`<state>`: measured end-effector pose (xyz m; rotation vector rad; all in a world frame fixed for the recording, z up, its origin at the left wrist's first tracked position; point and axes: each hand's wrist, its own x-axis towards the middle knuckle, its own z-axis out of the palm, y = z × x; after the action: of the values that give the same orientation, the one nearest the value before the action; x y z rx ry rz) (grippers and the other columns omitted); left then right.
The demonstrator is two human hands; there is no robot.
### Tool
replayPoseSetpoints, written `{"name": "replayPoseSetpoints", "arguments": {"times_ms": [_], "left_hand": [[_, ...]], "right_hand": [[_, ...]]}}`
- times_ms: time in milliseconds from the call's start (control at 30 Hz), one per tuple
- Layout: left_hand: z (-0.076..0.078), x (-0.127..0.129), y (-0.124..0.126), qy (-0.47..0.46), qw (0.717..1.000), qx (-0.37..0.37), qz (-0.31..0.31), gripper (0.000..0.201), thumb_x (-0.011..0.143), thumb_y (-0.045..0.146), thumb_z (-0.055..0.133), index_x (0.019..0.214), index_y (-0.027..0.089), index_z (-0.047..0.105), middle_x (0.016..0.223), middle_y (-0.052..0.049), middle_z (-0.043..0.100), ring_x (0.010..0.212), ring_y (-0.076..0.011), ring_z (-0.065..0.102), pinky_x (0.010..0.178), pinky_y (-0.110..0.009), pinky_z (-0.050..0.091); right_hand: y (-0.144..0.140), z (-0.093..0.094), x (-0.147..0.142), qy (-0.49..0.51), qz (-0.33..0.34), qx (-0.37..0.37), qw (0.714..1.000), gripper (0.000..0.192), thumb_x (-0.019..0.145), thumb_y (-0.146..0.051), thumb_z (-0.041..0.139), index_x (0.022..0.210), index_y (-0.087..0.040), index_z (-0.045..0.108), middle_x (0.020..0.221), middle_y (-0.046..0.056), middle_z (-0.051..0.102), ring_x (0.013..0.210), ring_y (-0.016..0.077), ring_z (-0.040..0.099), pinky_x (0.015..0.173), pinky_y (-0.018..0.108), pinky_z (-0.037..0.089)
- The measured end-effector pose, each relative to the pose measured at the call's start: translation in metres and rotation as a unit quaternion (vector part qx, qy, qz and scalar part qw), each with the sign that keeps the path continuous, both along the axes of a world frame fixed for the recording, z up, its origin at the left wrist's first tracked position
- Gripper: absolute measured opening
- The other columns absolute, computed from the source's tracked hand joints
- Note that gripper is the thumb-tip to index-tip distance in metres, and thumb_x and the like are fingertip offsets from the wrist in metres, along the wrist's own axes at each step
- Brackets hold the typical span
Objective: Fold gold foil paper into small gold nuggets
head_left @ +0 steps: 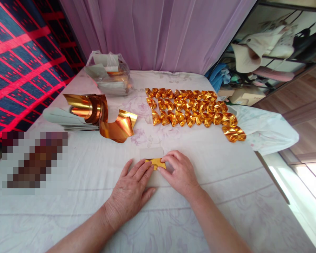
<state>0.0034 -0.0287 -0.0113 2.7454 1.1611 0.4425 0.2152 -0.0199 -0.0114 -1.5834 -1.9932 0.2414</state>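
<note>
My left hand point(130, 191) lies flat on a pale paper sheet point(151, 153) on the white cloth-covered table point(226, 196), fingertips pressing a folded gold edge point(156, 162) of that sheet. My right hand point(180, 172) presses the same gold fold from the right side, fingers bent on it. The sheet shows its white back, with the gold face only at the fold between my fingertips.
Several rows of folded gold paper ingots point(192, 109) lie at the back right. A stack of curled gold foil sheets point(94, 114) sits at the left, a clear plastic bag of sheets point(109, 73) behind it. A white bag point(265, 128) hangs over the right edge. A pixelated patch point(34, 163) covers the left.
</note>
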Motion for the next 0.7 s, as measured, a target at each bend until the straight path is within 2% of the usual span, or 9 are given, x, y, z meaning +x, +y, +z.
{"name": "replayPoseSetpoints", "arguments": {"times_ms": [400,700], "left_hand": [[0.001,0.000,0.001,0.005,1.000,0.007,0.001,0.051,0.098,0.048,0.047,0.137,0.017,0.053,0.139,-0.009,0.059,0.132,-0.0271,0.050,0.117,-0.050,0.025],[0.003,0.000,0.000,0.006,1.000,0.018,-0.001,0.046,0.099,0.047,0.046,0.135,0.021,0.056,0.139,-0.008,0.060,0.131,-0.0277,0.051,0.116,-0.051,0.026]], "right_hand": [[0.006,0.002,0.019,0.049,0.086,-0.060,0.993,0.022,0.081,-0.009,0.064,0.096,-0.024,0.069,0.098,0.002,0.066,0.090,0.0167,0.065,0.080,0.031,0.053],[0.004,0.003,0.015,0.035,0.068,-0.052,0.996,0.020,0.080,-0.010,0.065,0.095,-0.022,0.069,0.097,0.003,0.065,0.089,0.0176,0.064,0.081,0.032,0.052]]}}
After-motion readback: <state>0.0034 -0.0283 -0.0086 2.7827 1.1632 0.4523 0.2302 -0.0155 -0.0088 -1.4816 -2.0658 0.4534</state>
